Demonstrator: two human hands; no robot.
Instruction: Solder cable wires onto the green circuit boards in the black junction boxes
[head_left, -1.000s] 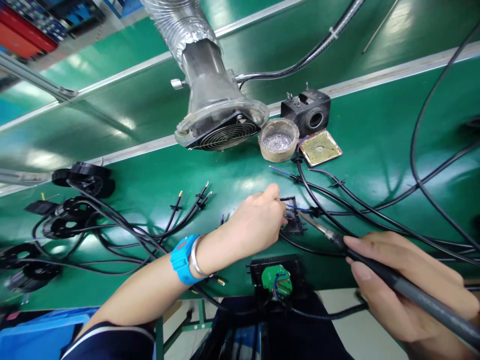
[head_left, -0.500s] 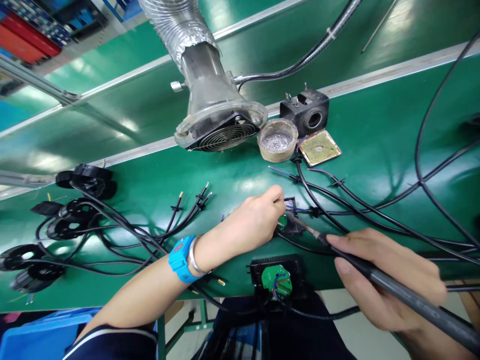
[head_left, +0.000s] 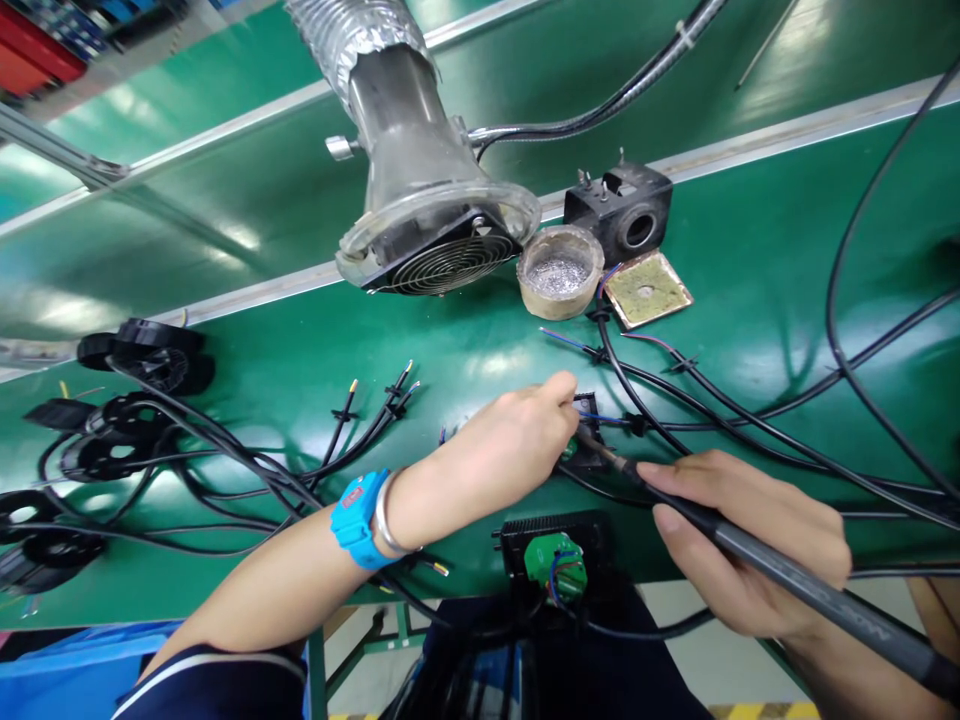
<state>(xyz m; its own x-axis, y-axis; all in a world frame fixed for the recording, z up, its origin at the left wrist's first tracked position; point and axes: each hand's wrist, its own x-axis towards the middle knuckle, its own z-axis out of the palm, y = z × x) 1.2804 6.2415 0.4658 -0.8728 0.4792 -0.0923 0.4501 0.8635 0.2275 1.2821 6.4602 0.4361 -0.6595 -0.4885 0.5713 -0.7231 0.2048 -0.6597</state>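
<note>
My right hand (head_left: 750,540) is closed round the handle of a soldering iron (head_left: 795,577), its tip pointing left at a small black housing (head_left: 589,405) with a green board. Over that housing my left hand (head_left: 529,425) is closed in a pinch, and its own fingers hide what it grips. A black cable with a blue wire (head_left: 606,417) runs into the housing from the right. Nearer to me, at the table's edge, stands a black finned housing (head_left: 517,545) holding a round green circuit board (head_left: 546,566) with blue and red wires.
A fume extractor hood (head_left: 442,235) hangs over the table's back. Beside it are a pot of silvery metal bits (head_left: 561,275), a black iron stand (head_left: 622,212) and a square sponge tray (head_left: 649,288). Black round parts (head_left: 120,435) with cables lie left; more black cables (head_left: 720,410) cross the right.
My right hand and the soldering iron have shifted slightly left. My left hand stays pinched over the small housing. The view has moved a little.
</note>
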